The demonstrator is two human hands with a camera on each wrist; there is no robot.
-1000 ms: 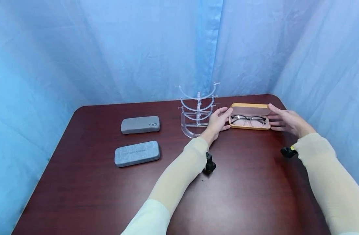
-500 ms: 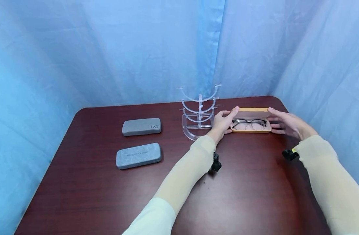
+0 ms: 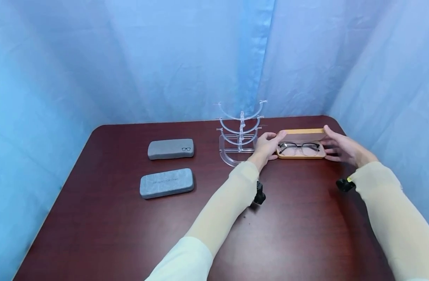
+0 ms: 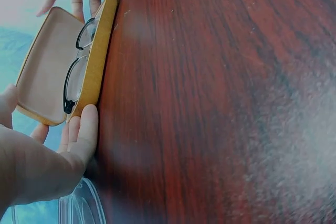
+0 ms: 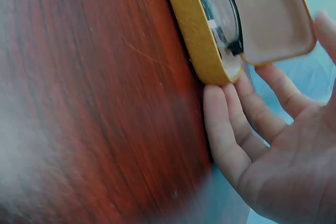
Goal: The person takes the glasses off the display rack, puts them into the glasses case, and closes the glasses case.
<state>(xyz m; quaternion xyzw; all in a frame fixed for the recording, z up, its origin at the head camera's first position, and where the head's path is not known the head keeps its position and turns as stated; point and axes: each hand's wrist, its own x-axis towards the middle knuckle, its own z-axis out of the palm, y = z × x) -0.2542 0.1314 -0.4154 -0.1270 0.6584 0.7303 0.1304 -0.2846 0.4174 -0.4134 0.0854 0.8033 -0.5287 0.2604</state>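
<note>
A yellow glasses case (image 3: 302, 157) with a pale lining lies at the table's back right, its lid raised. Black-rimmed eyeglasses (image 3: 298, 146) lie inside it. My left hand (image 3: 265, 148) holds the case's left end, thumb at the lid and fingers against the base; the left wrist view shows these fingers at the end wall (image 4: 79, 129). On the opposite end, my right hand (image 3: 346, 148) has its thumb at the lid's edge. In the right wrist view, the right hand's fingertips (image 5: 215, 98) meet the base's end and another finger sits just under the lid (image 5: 278, 14).
A clear tiered eyeglass stand (image 3: 241, 128) stands just left of the left hand. Two closed grey glasses cases, one plain grey (image 3: 165, 149) and one blue-grey with lettering (image 3: 167, 185), lie on the left of the dark red table (image 3: 130, 234). Blue curtains (image 3: 183, 58) hang behind.
The case's lid has tipped forward from leaning further back, showing more of its yellow outer edge. My left hand has shifted slightly right, its thumb now at the lid. The eyeglasses stay inside.
</note>
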